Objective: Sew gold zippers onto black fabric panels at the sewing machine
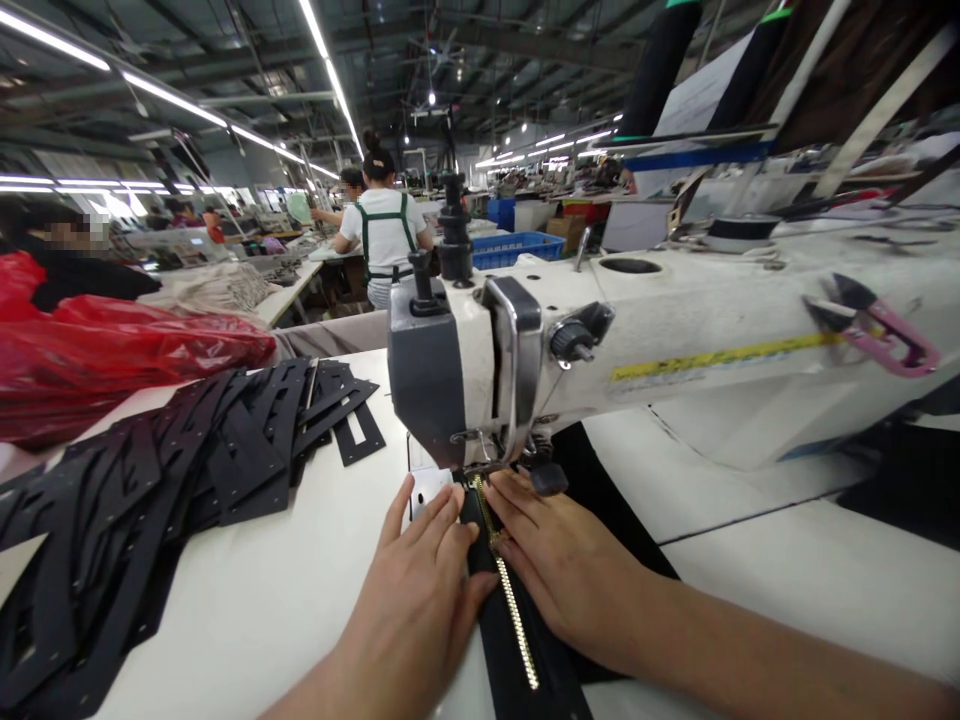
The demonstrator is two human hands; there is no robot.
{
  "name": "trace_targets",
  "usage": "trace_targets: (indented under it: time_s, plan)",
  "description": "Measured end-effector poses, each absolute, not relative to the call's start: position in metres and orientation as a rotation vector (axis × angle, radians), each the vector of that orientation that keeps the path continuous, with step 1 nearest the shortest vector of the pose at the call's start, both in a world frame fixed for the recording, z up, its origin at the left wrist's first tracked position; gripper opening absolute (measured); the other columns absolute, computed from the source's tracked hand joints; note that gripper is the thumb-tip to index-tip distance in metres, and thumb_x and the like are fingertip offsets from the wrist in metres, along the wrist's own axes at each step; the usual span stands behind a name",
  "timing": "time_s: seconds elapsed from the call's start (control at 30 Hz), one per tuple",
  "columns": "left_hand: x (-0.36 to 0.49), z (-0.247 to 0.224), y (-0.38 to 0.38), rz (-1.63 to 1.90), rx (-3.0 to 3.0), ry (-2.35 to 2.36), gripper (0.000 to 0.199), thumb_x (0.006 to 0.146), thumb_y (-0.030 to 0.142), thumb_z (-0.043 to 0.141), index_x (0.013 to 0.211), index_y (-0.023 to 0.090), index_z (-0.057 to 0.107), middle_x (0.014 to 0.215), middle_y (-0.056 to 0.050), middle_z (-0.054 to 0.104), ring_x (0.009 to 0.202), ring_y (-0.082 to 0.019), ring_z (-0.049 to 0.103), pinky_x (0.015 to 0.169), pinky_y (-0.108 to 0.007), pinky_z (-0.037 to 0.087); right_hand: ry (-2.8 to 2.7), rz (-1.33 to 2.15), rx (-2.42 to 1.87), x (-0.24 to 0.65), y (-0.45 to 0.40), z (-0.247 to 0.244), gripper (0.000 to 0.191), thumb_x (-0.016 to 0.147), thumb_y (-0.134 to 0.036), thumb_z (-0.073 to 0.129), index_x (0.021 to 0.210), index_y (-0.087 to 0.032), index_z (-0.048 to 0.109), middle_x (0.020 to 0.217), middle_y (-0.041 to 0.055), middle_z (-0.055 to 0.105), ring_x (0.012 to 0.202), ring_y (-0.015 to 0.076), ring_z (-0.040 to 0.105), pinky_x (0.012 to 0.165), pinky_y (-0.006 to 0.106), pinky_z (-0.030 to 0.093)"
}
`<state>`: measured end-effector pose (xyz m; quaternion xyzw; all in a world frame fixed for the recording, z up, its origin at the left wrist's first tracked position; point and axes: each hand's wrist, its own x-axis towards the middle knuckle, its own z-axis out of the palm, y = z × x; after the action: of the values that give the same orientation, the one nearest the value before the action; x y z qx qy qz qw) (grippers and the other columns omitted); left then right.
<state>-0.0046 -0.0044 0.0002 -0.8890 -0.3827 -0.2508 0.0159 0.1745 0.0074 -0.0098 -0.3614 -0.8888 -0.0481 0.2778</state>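
Observation:
A black zipper (517,620) with gold metal teeth lies on the sewing machine's bed, its far end beneath the presser foot area. My left hand (420,580) rests on its left side, fingers stretched toward the needle and thumb on the black tape. From the right, my right hand (562,560) lies flat, fingertips close to the teeth and just below the machine head (457,370). A black piece of fabric (600,490) extends under and behind the right hand. The needle itself is hidden behind the head and fingers.
Flat black frame-shaped pieces (225,460) are heaped on the left of the white table. A red plastic bag (135,340) sits behind them. Pink-handled thread snips (892,335) lie against the machine arm. A blue crate (517,248) and a person in white (386,230) are farther back.

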Motion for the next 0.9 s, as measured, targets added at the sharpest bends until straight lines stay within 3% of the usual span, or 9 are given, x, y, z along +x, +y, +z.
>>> trace_targets:
  time_s: [0.2,0.37,0.43,0.53,0.67,0.9]
  plan:
    - [-0.004,0.004,0.002,-0.785,-2.757,-1.212,0.018,0.084,0.022,0.048,0.096,0.014,0.059,0.107,-0.014,0.064,0.109,-0.03,0.054,0.097,-0.06,0.033,-2.381,-0.045,-0.964,0.176,0.016,-0.009,0.036,0.087,-0.013,0.036,0.116,-0.002,0.053,0.114,0.0174,0.059,0.107,0.0256,0.053,0.091,0.042,0.046]
    - [-0.005,-0.006,-0.011,-0.822,-2.711,-1.094,0.023,0.086,0.021,0.043,0.099,0.015,0.061,0.109,-0.013,0.064,0.105,-0.026,0.058,0.099,-0.055,0.033,-2.248,-0.195,-0.9,0.179,-0.012,-0.004,0.027,0.09,-0.016,0.038,0.096,-0.008,0.063,0.099,0.0129,0.065,0.092,0.0229,0.058,0.083,0.038,0.048]
    - [-0.007,-0.012,-0.019,-0.87,-2.667,-0.996,0.025,0.086,0.022,0.041,0.098,0.015,0.061,0.108,-0.011,0.064,0.104,-0.024,0.058,0.103,-0.052,0.029,-2.22,-0.247,-0.82,0.18,-0.029,-0.008,0.031,0.092,-0.024,0.038,0.089,-0.01,0.065,0.091,0.0098,0.067,0.088,0.0208,0.06,0.079,0.034,0.048]
    - [-0.01,-0.017,-0.03,-0.783,-2.7,-0.924,0.025,0.085,0.02,0.043,0.1,0.016,0.061,0.112,-0.008,0.063,0.107,-0.022,0.057,0.107,-0.047,0.025,-2.224,-0.297,-0.789,0.181,-0.047,-0.019,0.043,0.095,-0.033,0.031,0.09,-0.009,0.066,0.094,0.0096,0.069,0.093,0.0196,0.06,0.079,0.03,0.048]
    - [-0.012,-0.01,-0.038,-0.806,-2.745,-1.01,0.027,0.085,0.019,0.04,0.104,0.018,0.06,0.114,-0.007,0.062,0.111,-0.021,0.053,0.107,-0.048,0.024,-2.241,-0.295,-0.775,0.18,-0.051,-0.024,0.036,0.094,-0.024,0.035,0.088,-0.009,0.067,0.096,0.0096,0.069,0.095,0.0199,0.06,0.079,0.03,0.048]
    - [-0.002,0.008,-0.038,-0.67,-2.812,-1.174,0.028,0.085,0.018,0.043,0.107,0.016,0.059,0.114,-0.011,0.061,0.11,-0.024,0.054,0.1,-0.049,0.038,-2.127,-0.382,-0.755,0.171,-0.062,-0.028,0.036,0.093,-0.018,0.035,0.078,-0.012,0.066,0.083,0.0072,0.071,0.081,0.0187,0.065,0.069,0.03,0.049]
